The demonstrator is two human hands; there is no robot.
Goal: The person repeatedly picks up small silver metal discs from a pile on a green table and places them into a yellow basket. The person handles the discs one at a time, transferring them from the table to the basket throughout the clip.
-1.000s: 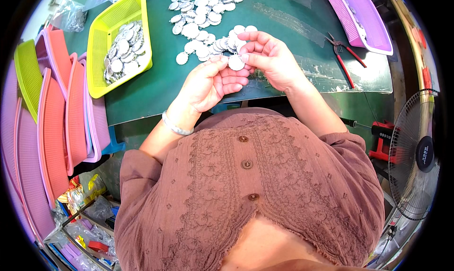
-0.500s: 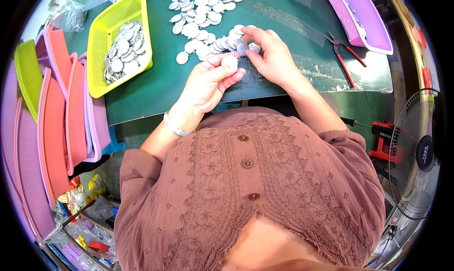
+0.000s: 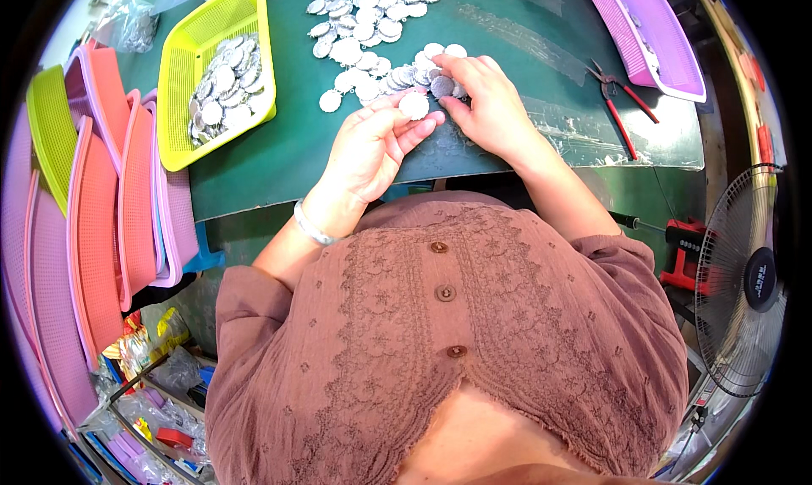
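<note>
The person's left hand [image 3: 368,153] pinches a pale disc [image 3: 414,105] between thumb and fingers, over the green surface [image 3: 292,138]. The right hand [image 3: 489,106] bends around a grey disc [image 3: 441,87] beside the pile [image 3: 367,90]; whether it grips, I can't tell. More discs [image 3: 224,79] lie in a yellow-green basket [image 3: 175,104] to the left.

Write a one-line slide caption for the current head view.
Left hand holding a pale round disc, right hand at the scattered discs on a green tabletop.
</note>
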